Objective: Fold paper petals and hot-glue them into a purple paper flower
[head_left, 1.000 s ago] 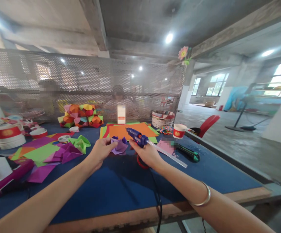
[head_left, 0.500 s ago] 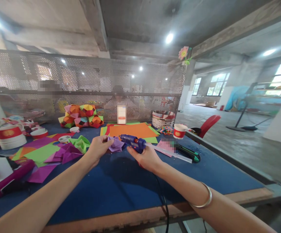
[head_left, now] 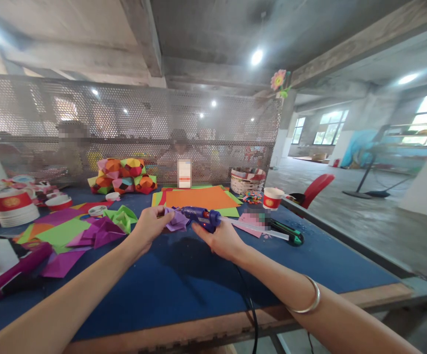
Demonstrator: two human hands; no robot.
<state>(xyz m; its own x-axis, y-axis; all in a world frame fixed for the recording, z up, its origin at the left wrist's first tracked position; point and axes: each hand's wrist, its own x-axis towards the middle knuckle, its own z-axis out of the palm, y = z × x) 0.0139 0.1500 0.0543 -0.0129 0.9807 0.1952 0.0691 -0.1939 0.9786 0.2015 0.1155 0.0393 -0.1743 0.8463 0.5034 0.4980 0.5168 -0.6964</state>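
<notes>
A folded piece of lilac paper (head_left: pixel 177 220) is pinched in the fingers of my left hand (head_left: pixel 150 227), above the blue table. My right hand (head_left: pixel 224 239) grips a blue hot glue gun (head_left: pixel 203 216), its nozzle pointing left at the lilac paper. Whether nozzle and paper touch is hidden. Out of the gun's back sticks a long clear glue stick (head_left: pixel 261 229), and a black cord hangs below it. Left of my left hand lie a folded green paper (head_left: pixel 123 219) and folded purple papers (head_left: pixel 101 233).
Stacked coloured sheets (head_left: pixel 198 197) lie beyond my hands. Folded paper balls (head_left: pixel 123 174), a woven basket (head_left: pixel 248 181) and a paper cup (head_left: pixel 273 198) stand at the back. A green-black utility knife (head_left: pixel 287 232) lies right; stacked cups (head_left: pixel 15 207) are left. A mesh partition (head_left: pixel 132 118) rises behind.
The glue gun has shifted very slightly left, its nozzle now closer behind the lilac paper. Both hands keep their holds, and the rest looks the same.
</notes>
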